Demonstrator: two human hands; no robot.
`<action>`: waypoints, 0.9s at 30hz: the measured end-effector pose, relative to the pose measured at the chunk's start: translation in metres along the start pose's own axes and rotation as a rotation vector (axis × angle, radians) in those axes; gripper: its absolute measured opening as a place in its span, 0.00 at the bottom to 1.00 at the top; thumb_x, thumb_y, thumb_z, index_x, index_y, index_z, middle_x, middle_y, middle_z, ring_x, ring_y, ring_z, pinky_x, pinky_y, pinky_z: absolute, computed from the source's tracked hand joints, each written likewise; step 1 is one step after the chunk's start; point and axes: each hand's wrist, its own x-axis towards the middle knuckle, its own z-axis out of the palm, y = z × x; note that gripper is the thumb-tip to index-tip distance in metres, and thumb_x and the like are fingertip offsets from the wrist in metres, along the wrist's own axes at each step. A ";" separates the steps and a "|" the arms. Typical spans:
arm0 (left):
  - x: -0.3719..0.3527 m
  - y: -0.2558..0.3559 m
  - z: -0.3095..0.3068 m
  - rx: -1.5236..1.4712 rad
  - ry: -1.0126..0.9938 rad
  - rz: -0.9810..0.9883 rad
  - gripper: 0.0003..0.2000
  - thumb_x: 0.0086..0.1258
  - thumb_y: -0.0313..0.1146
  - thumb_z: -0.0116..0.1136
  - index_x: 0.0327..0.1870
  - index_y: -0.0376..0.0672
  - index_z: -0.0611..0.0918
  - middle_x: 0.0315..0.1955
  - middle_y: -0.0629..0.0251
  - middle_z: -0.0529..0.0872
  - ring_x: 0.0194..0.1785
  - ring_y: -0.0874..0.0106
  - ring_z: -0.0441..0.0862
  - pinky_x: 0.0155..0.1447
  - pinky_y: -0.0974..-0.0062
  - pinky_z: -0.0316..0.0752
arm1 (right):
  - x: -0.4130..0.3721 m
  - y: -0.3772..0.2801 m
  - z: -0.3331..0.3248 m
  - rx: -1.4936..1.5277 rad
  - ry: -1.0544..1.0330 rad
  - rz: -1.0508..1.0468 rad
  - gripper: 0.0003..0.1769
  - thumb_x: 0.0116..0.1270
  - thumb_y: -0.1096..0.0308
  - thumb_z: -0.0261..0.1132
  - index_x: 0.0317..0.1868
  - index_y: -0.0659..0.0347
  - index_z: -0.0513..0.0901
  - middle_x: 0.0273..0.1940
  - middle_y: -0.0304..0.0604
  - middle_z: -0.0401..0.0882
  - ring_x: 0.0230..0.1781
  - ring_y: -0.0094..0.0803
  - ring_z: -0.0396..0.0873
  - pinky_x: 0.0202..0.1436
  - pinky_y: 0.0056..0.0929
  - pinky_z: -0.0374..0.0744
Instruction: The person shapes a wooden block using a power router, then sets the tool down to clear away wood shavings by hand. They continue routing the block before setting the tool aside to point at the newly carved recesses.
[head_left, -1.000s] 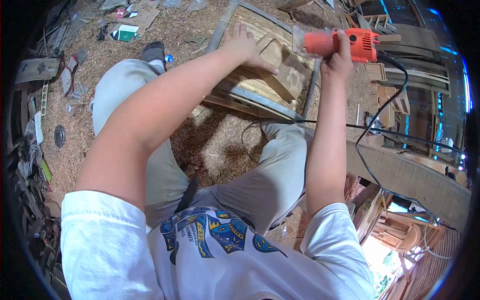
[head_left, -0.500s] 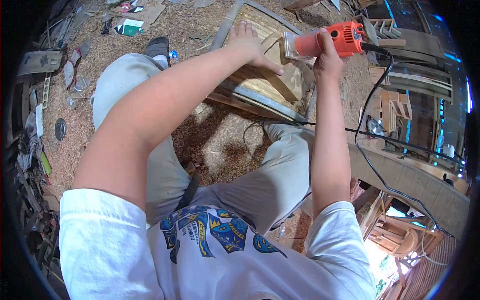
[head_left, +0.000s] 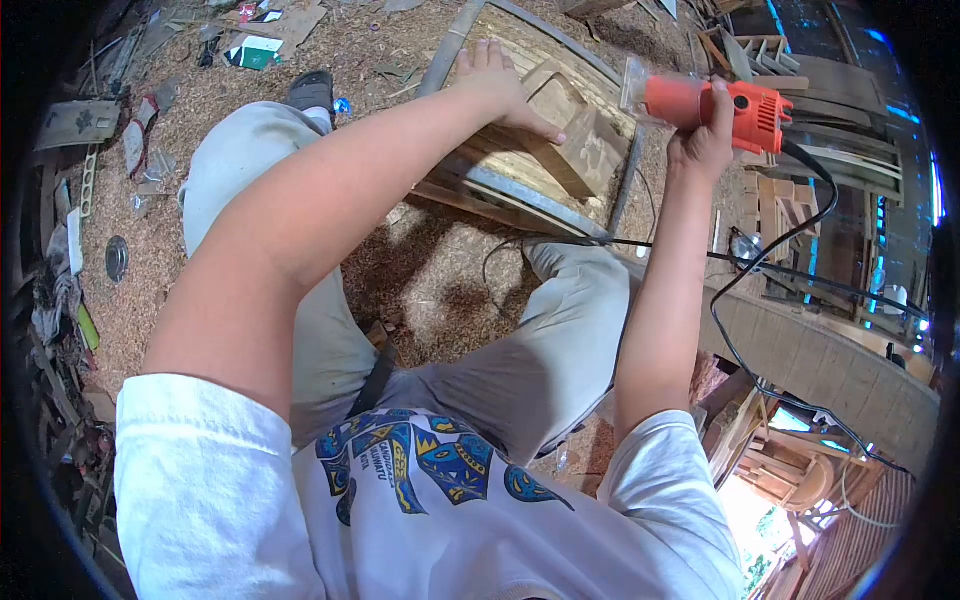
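Note:
My right hand (head_left: 703,143) is wrapped round an orange trim router (head_left: 757,117) with a clear base. The tool is tipped on its side in the air, right of a low wooden bench with grey edging (head_left: 520,205). On the bench lies an angular wooden piece (head_left: 562,165) with a recessed face. My left hand (head_left: 500,97) rests flat against its left side, fingers stretched out and thumb apart, pointing right. The router's base is apart from the wood. A black cord (head_left: 828,195) runs from the router's back end.
Wood shavings (head_left: 440,290) cover the ground between my legs. A second black cable (head_left: 690,252) crosses by my right knee. Stacked wooden parts (head_left: 785,210) stand at the right, beside a long plank (head_left: 820,335). Scraps and litter (head_left: 255,50) lie at the upper left.
My right hand has drawn the router off the wooden piece, rightward and slightly down in view. More of the wood's face now shows. The left hand has stayed in place.

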 end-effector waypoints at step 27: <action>0.002 0.000 0.007 0.050 0.073 0.017 0.86 0.32 0.92 0.66 0.85 0.25 0.55 0.88 0.39 0.49 0.91 0.47 0.42 0.89 0.43 0.41 | -0.049 0.048 0.046 -0.239 -0.275 0.047 0.30 0.60 0.73 0.84 0.58 0.60 0.78 0.46 0.37 0.84 0.42 0.27 0.85 0.48 0.31 0.84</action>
